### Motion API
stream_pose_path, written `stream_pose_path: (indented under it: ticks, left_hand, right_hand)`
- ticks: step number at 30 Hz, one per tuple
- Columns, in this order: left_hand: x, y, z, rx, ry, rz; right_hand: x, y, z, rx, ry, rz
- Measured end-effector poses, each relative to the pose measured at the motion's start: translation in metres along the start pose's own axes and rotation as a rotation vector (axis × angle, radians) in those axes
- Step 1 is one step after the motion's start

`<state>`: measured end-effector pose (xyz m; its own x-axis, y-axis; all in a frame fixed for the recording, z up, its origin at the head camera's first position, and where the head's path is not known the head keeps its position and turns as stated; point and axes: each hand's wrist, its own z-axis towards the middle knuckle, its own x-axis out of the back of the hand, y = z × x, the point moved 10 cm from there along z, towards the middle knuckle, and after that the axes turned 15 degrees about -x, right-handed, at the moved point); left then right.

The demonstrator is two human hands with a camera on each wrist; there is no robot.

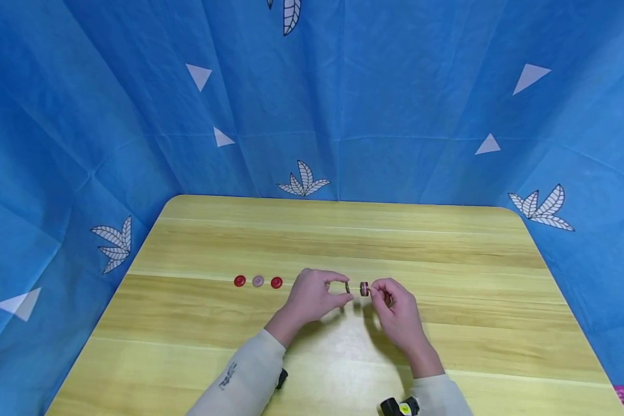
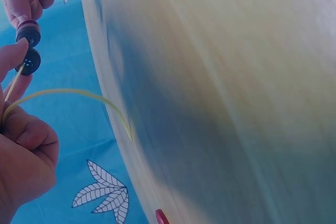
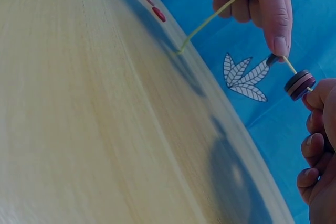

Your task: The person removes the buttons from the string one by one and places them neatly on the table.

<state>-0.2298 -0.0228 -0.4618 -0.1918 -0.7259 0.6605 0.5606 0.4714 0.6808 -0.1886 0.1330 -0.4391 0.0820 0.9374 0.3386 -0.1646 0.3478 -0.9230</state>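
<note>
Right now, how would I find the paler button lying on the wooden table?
Start at the yellow wooden table and look left of the left hand, where three small round buttons lie in a short row. The pale pink button is the middle one. A bright red button lies on its left and another on its right.

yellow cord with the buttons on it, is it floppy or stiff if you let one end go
Probably springy rather than limp: the yellow cord holds a smooth arc past the left hand. It looks thin and light. The threaded buttons would likely slide off.
</note>
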Motion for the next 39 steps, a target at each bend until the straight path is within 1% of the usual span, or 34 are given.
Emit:
stream_pose_path:
  ticks: [7, 12, 17, 26, 35, 39]
  left_hand:
    - [0.003, -0.004, -0.003, 0.046, 0.014, -0.061]
    - [0.006, -0.006, -0.005, 0.068, 0.027, -0.067]
    - [0.009, -0.012, -0.009, 0.1, 0.047, -0.09]
    - [0.019, -0.023, -0.017, 0.167, 0.064, -0.096]
    - [0.026, -0.031, -0.022, 0.175, 0.082, -0.075]
    - [0.031, -0.034, -0.024, 0.183, 0.097, -0.085]
  right_hand:
    - [0.002, 0.001, 0.001, -0.026, -0.004, 0.006]
    - [0.003, 0.0, 0.0, -0.019, 0.007, 0.007]
    - [0.006, 0.001, -0.001, -0.004, 0.023, 0.013]
    - [0.008, 0.005, -0.001, -0.02, 0.027, 0.026]
    - [0.006, 0.009, 0.0, -0.057, 0.01, 0.028]
    - [0.005, 0.008, 0.0, -0.052, 0.014, 0.027]
